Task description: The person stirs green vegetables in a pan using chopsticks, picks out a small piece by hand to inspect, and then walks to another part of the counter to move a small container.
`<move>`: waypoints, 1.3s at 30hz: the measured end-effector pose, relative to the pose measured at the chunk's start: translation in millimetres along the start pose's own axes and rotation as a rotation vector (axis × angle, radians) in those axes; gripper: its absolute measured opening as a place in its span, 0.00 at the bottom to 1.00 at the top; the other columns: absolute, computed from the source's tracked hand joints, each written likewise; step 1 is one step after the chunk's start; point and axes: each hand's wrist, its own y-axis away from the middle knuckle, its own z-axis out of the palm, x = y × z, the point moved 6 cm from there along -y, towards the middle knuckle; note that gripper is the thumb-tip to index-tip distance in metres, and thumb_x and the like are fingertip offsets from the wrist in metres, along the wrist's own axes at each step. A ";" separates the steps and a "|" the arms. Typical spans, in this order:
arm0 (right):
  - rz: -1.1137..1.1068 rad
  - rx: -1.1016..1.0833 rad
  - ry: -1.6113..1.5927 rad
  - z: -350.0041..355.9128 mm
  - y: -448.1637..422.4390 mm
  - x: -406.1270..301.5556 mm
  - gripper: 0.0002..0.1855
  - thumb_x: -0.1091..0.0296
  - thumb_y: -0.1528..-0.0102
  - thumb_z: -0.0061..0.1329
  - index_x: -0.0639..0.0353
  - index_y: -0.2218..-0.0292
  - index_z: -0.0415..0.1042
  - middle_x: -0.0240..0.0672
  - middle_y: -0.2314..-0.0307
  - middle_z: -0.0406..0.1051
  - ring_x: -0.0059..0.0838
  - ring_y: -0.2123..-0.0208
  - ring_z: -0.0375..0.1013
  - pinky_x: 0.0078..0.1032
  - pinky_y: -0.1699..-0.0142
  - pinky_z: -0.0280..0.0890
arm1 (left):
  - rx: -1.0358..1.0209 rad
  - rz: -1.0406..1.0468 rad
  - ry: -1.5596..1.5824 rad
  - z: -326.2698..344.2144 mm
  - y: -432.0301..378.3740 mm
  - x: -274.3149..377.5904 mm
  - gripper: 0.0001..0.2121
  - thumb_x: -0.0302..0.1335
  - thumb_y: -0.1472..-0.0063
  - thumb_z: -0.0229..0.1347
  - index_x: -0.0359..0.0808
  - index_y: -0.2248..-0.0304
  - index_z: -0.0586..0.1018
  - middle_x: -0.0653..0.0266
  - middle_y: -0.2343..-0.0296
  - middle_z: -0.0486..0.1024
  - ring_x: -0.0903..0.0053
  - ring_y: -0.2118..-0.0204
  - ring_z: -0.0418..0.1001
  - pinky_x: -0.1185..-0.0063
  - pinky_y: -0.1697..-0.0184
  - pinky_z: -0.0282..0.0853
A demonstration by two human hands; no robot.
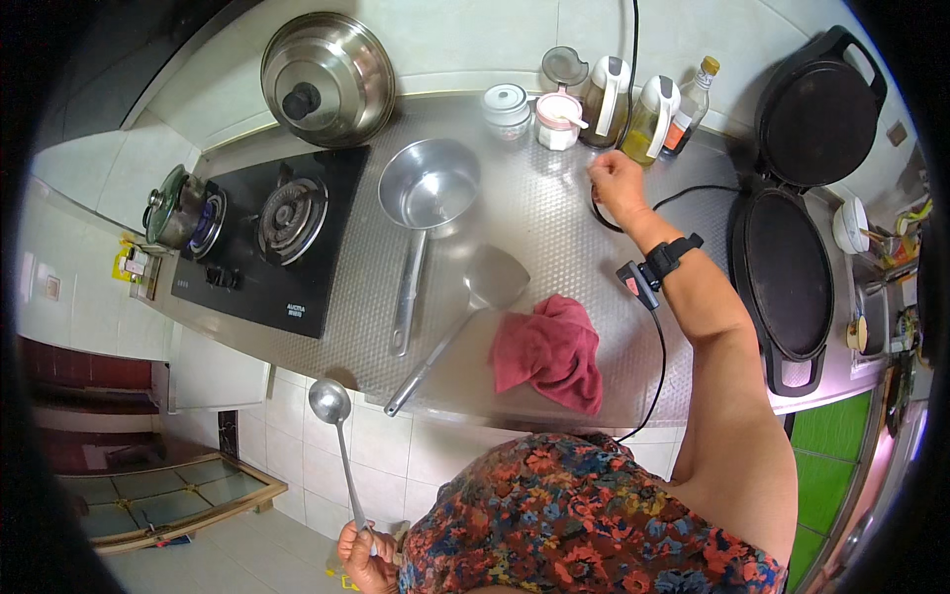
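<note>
My left hand (365, 557), low in the picture, grips the handle end of a metal ladle (330, 402), whose bowl hangs just off the counter's front edge. My right hand (619, 182) is over the steel counter near the oil dispensers, its fingers curled; whether it holds anything cannot be told. A black cable passes by it. Between the hands lie a steel saucepan (430, 185) with its handle towards me, a metal spatula (496, 279) and a crumpled red cloth (549, 349). Along the wall stand a lidded glass jar (507, 111), an open pink-rimmed jar (558, 122), two dispensers (649, 122) and a bottle (690, 108).
On the left, a covered pot (177, 208) sits over a blue flame on the black gas hob (304, 297). A large steel lid (330, 78) leans against the wall. An open electric griddle (790, 275) and a sink (874, 312) are at the right.
</note>
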 end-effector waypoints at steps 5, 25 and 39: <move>-0.177 -0.144 0.286 45.3 -31.3 16.6 0.12 0.67 0.54 0.48 0.66 0.68 0.72 0.50 0.71 0.73 0.45 0.67 0.73 0.34 0.62 0.68 | -0.004 -0.006 -0.019 11.5 -0.7 3.1 0.08 0.27 0.42 0.50 0.35 0.77 0.67 0.71 0.89 0.59 0.83 0.88 0.54 0.83 0.85 0.51; -0.457 0.144 0.229 -7.6 24.5 -73.5 0.07 0.71 0.53 0.51 0.64 0.75 0.66 0.37 0.83 0.65 0.30 0.81 0.65 0.25 0.71 0.63 | 0.023 0.016 0.029 -6.9 0.7 -11.1 0.09 0.28 0.43 0.53 0.30 0.67 0.72 0.71 0.87 0.61 0.84 0.86 0.57 0.84 0.84 0.55; 0.005 0.263 0.260 -3.4 -14.8 18.1 0.18 0.61 0.61 0.57 0.66 0.75 0.68 0.51 0.76 0.71 0.48 0.69 0.71 0.35 0.62 0.65 | -0.246 0.022 0.031 35.0 -26.6 5.0 0.07 0.27 0.41 0.50 0.30 0.69 0.70 0.73 0.87 0.58 0.84 0.86 0.54 0.84 0.83 0.53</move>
